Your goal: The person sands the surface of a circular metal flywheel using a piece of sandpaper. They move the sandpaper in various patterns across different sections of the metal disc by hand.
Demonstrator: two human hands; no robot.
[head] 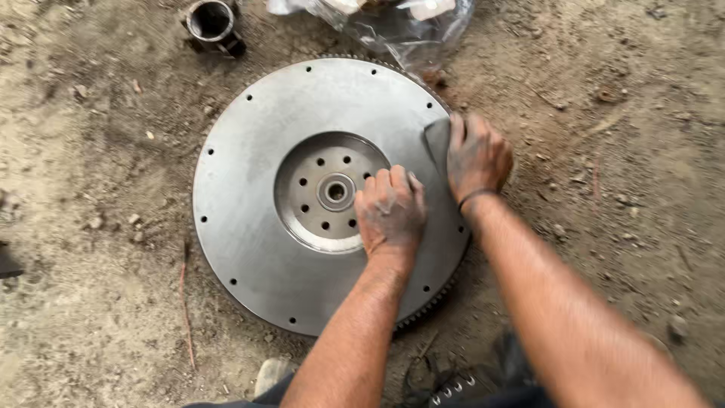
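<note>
Nearest to me, at the bottom edge of the view, I saw the dark toe of a laced boot (453, 389) on the dusty brown dirt floor (98, 317), with both bare forearms reaching forward over it. My left hand (390, 211) rested knuckles up on the large round grey steel flywheel (249, 227), its fingers (381, 183) curled into a narrow, loose fist right at the rim of the sunken centre hub; I could not tell whether anything was tucked under them. My right hand (477, 157), a thin dark band around its wrist, lay flat at the right edge of the disc, its fingers pressed down on a small grey sheet of abrasive paper (436, 143) and holding it against the metal face. The flywheel lay flat on the dirt in the middle of the view, gear teeth showing along its lower right rim, small holes spaced around its outer face, and a ring of bolt holes around a central bore (335, 192) just left of my left hand. Further off, past the top rim, a crumpled clear plastic bag (408, 30) touched the disc's upper right edge, and a short dark metal cylinder sleeve (211, 24) stood apart at the upper left.
</note>
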